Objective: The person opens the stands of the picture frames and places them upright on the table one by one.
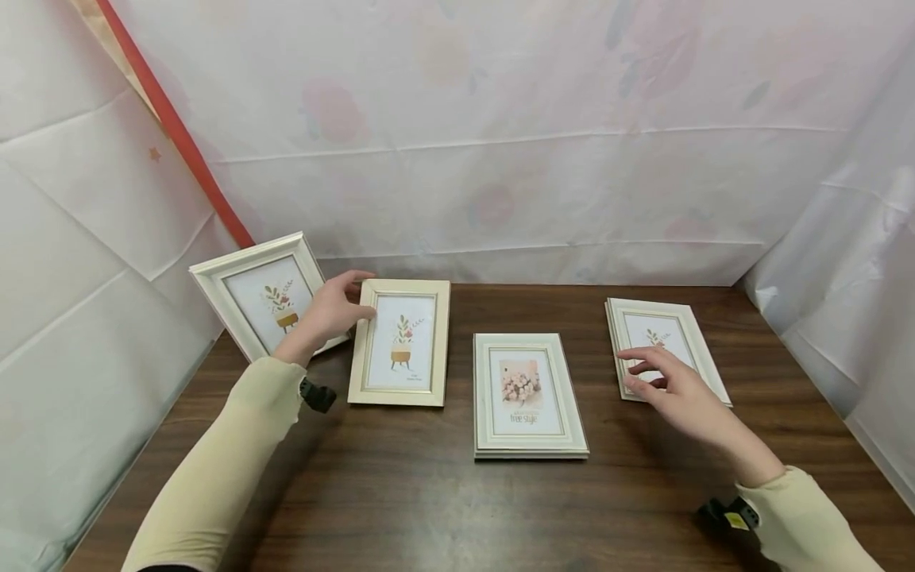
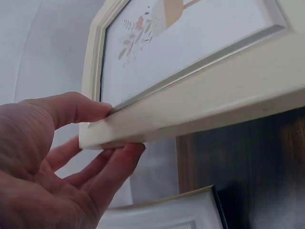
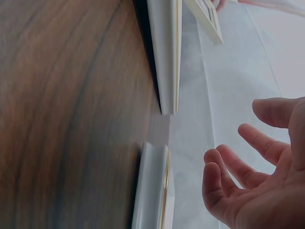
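My left hand [image 1: 332,308] pinches a cream photo frame [image 1: 360,338] by its upper left edge, thumb on the front and fingers behind. In the left wrist view the same photo frame [image 2: 190,102] is tilted, with the left hand [image 2: 71,157] at its corner. It bears a print of a plant in an orange pot. Over the right-hand white photo frame [image 1: 704,361] hovers my right hand [image 1: 675,391], fingers loosely bent with nothing between them. The right wrist view shows the right hand [image 3: 252,171] apart from the frames.
Another white photo frame [image 1: 234,314] leans tilted at the far left, partly behind the left hand. A white photo frame with a pink flower print [image 1: 527,397] lies in the middle of the dark wooden table [image 1: 400,492]. White sheeting [image 1: 500,159] hangs behind, with a red strip [image 1: 171,119] at left.
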